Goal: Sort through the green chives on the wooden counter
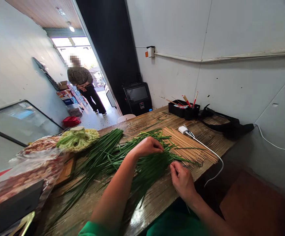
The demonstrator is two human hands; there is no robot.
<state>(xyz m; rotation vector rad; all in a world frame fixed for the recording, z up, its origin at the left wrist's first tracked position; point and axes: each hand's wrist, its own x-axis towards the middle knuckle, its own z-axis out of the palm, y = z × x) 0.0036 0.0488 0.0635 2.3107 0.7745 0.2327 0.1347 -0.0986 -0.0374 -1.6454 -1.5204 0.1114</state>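
My left hand [149,146] has its fingers closed on a bundle of long green garlic chives [151,170], whose leaves hang toward me and are blurred. At the right end of this bundle, my right hand [182,178] is pinched close to the stems. A thin stick, which looks like a bamboo skewer [188,208], shows below that hand; its other end is hidden. More chives [100,150] lie in a loose pile left of my hands. Just beyond my right hand, many bamboo skewers [186,144] are spread side by side on the wooden table [154,198].
A cauliflower [80,139] and plastic bags of meat [34,170] sit at the left. A white charger [183,130] with its cable lies on the skewers. Behind are a black holder [181,109] and a black strap [227,126]. A person [80,78] stands near the doorway.
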